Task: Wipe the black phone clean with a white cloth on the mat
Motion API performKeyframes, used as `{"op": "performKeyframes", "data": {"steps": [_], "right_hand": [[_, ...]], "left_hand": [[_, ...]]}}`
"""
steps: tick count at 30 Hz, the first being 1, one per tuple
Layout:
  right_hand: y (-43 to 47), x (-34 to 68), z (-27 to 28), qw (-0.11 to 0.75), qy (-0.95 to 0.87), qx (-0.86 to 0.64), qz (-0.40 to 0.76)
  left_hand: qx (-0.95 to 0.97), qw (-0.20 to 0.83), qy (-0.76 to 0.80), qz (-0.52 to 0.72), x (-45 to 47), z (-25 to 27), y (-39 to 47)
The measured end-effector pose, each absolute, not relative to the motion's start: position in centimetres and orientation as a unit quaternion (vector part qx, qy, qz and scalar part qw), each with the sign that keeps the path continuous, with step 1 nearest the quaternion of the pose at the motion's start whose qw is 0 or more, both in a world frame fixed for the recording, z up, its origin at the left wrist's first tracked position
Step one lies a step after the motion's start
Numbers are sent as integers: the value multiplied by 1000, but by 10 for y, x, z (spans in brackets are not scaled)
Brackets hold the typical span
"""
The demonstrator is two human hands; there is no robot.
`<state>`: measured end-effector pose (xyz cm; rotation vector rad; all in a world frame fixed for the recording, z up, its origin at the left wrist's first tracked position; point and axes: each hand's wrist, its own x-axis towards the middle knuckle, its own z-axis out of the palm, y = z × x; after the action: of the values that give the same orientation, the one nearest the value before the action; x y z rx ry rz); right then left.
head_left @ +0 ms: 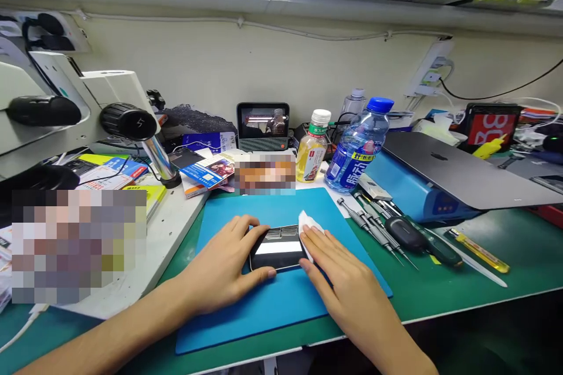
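A dark smartphone (278,248) with a shiny, reflective face lies on a blue work mat (246,313). My left hand (224,261) grips its left end, thumb along the near edge and fingers at the far side. Under the fingers of my right hand (341,272) is a folded white tissue (305,221), pressed against the phone's right end. The right thumb touches the phone's near right corner. Part of the tissue is hidden beneath those fingers.
Screwdrivers (368,220) and a black case (404,233) lie right of the mat. Behind stand a yellow drink bottle (311,149) and a blue-capped bottle (357,149). A laptop (444,164) rests on a blue box (409,181). Left, a microscope post (158,158) rises from a white base (176,228).
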<state>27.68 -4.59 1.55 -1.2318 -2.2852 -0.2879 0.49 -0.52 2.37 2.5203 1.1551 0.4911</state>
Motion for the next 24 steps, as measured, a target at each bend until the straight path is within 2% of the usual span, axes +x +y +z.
{"op": "performKeyframes", "data": {"steps": [4,9,16,21,24], "right_hand": [[-43,273,18,254,-842,-462,-110],[-57,278,20,285,-838,-449,-125],[-50,274,22,237,-863,-437,-93],[-57,277,19,282,-861,-409,-107],[-56,276,23,252,-871,-414,-83]], "left_hand": [[888,135,402,175,6,21,-7],[892,107,401,180,7,17,-8],[891,100,407,173,6,16,-6],[892,94,407,171,6,16,-7],[893,88,406,175,6,15,-8]]}}
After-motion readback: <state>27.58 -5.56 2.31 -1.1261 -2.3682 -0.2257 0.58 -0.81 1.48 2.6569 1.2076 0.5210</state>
